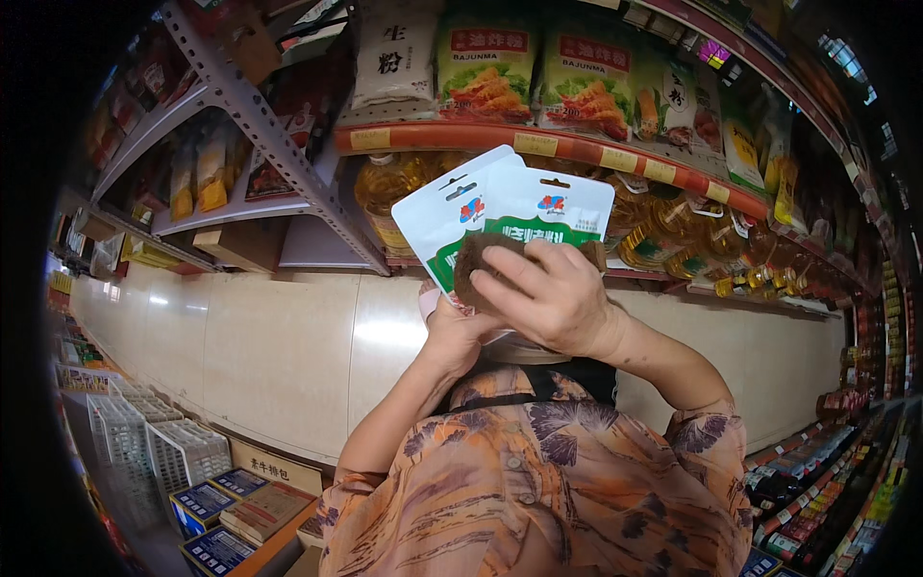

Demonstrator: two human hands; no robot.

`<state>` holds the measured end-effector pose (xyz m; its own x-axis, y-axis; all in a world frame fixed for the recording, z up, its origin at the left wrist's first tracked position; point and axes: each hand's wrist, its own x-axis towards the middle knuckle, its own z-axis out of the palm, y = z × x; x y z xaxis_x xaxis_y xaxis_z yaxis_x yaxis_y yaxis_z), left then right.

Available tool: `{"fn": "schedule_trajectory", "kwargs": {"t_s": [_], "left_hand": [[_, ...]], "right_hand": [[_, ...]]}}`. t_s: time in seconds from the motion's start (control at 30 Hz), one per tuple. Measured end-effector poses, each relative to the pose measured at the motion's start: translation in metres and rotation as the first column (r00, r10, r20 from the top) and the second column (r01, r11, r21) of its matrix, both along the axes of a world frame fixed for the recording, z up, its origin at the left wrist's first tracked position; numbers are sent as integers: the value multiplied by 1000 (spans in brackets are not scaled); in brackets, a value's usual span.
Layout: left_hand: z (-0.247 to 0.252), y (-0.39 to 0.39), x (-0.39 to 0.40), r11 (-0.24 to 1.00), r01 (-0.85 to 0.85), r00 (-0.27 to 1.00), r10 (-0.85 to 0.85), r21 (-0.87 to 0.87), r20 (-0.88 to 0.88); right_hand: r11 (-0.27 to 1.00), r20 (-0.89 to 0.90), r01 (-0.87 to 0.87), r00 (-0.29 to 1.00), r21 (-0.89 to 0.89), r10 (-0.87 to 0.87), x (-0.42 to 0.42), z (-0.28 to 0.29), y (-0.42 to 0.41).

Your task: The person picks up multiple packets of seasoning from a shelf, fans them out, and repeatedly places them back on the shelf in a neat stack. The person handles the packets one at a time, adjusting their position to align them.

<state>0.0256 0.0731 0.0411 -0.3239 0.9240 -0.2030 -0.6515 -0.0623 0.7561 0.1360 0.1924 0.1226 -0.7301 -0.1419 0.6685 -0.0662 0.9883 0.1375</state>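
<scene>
My left hand [454, 328] grips the lower end of two white and green seasoning packets, the left packet [433, 216] tilted and the right packet [577, 198] overlapping it. Both have hang slots at the top and bear writing. My right hand [551, 292] holds a brown cloth [476, 270] against the front of the packets, over their printed middle. The cloth's far end shows past my right fingers. The packets' lower parts are hidden behind the cloth and my hands.
Ahead, a red-edged shelf [461, 135] bears bags of frying powder [487, 72] and starch [395, 58]. Oil bottles [652, 231] stand below it. A perforated white shelf post [274, 130] rises at the left. White plastic crates [189, 447] and blue boxes [202, 505] stand behind at the left.
</scene>
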Motion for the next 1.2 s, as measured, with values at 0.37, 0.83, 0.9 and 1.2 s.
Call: {"fn": "schedule_trajectory", "kwargs": {"t_s": [0.37,0.83,0.9,1.2], "left_hand": [[5,-11,-10,1000,17,999,-18,17,45],[4,-8,-8,997,71,996,-72,-12,-58],[4,-10,-9,998,64,997,-64,-18,-34],[-28,-11,-47,970,-231,967,219,80,129]], "right_hand": [[875,-57,428,891,-227,-450,37,41,92],[353,501,440,859,-826,101,76,35,89],[308,493,448,866,-840,85,80,35,85],[438,472,395,878,-808,78,108,4,73]]}}
